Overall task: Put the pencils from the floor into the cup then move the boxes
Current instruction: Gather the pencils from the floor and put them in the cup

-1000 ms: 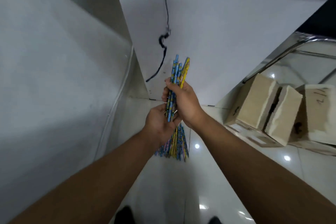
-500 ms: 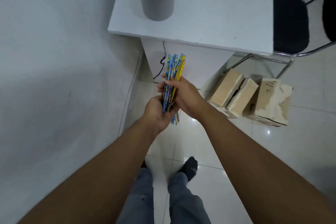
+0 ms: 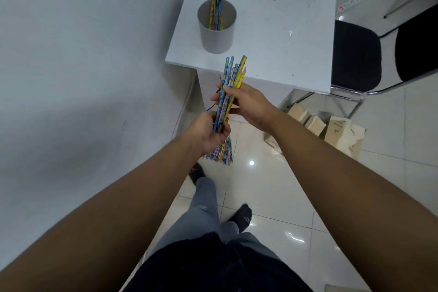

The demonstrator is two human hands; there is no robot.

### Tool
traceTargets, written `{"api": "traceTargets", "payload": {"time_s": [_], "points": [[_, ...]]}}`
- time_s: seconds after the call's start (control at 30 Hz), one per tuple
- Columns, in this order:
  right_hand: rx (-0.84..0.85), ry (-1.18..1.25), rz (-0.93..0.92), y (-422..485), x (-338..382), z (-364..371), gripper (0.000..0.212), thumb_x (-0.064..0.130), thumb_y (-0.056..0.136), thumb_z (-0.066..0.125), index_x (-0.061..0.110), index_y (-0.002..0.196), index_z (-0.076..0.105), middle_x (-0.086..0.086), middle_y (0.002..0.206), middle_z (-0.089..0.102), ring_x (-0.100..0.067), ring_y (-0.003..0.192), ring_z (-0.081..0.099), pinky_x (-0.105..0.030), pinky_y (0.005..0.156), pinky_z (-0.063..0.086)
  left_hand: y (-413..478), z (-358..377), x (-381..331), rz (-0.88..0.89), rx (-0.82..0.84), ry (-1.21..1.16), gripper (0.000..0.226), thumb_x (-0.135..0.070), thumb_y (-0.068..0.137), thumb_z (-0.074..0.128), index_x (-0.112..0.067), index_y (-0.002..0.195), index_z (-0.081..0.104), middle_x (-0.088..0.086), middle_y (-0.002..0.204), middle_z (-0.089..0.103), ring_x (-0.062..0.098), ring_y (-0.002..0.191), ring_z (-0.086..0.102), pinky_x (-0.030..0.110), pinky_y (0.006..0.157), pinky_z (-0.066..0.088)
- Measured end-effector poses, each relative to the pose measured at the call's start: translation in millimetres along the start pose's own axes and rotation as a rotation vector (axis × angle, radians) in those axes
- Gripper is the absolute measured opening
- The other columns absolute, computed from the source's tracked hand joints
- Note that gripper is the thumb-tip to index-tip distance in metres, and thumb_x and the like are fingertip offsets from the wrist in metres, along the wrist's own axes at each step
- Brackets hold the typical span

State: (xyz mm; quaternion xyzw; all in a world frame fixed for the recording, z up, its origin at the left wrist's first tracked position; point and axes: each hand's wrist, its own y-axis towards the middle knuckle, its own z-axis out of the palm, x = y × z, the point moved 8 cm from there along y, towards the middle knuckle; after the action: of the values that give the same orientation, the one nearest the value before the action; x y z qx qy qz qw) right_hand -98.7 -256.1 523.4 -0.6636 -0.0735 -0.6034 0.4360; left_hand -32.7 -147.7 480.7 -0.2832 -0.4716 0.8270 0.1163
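Note:
Both hands hold one bundle of blue and yellow pencils upright in front of the white table. My left hand grips the bundle's lower end. My right hand wraps its middle. A grey cup stands on the table's near left corner with a few pencils inside. More pencils lie on the floor below my left hand, partly hidden by it. Cardboard boxes sit on the floor under the table's right side.
A white wall runs along the left. A black chair with a chrome frame stands right of the table. A power strip lies on the floor behind. My legs and socked feet are on the glossy tiles.
The view has risen from floor level, so the table top and cup now show. Both hands have lifted the pencil bundle up toward the table's front edge.

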Motion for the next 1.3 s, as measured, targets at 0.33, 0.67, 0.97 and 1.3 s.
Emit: {"api": "traceTargets", "payload": {"time_s": [0.33,0.67,0.97,1.3], "points": [[-0.019,-0.19,-0.004,71.3,56.0,5.1,0.03,0.025,0.107,0.064,0.008,0.131,0.066,-0.01,0.115,0.08,-0.023,0.107,0.077,-0.038,0.089,0.065,28.0,-3.4,-95.3,-0.064,-0.019,0.089,0.032,-0.014,0.109,0.033,0.001,0.102,0.06,0.011,0.085,0.052,0.015,0.065,0.049,0.023,0.059,0.053],[-0.18,-0.119,-0.036,128.2,117.2,-9.8,0.031,0.018,0.108,0.062,-0.003,0.129,0.066,-0.018,0.122,0.076,-0.027,0.109,0.077,-0.037,0.092,0.064,67.5,25.9,-184.7,-0.012,0.049,0.098,0.038,-0.026,0.111,0.037,0.002,0.107,0.062,0.016,0.083,0.061,0.022,0.07,0.061,0.034,0.064,0.061],[-0.28,0.021,-0.086,172.3,164.7,-50.8,0.019,0.022,0.106,0.064,0.006,0.114,0.073,-0.012,0.109,0.081,-0.028,0.101,0.08,-0.037,0.087,0.065,95.1,47.1,-236.2,0.086,0.043,0.079,0.024,-0.009,0.107,0.046,0.003,0.116,0.065,0.013,0.083,0.064,0.018,0.064,0.06,0.028,0.054,0.058],[-0.401,0.039,-0.03,194.0,149.7,-83.3,0.026,0.02,0.106,0.065,-0.001,0.12,0.071,-0.018,0.111,0.078,-0.03,0.1,0.079,-0.038,0.085,0.066,124.2,69.2,-288.5,0.575,-0.13,0.907,0.023,-0.029,0.106,0.059,-0.01,0.105,0.073,0.006,0.096,0.075,0.018,0.077,0.067,0.034,0.076,0.06]]}}
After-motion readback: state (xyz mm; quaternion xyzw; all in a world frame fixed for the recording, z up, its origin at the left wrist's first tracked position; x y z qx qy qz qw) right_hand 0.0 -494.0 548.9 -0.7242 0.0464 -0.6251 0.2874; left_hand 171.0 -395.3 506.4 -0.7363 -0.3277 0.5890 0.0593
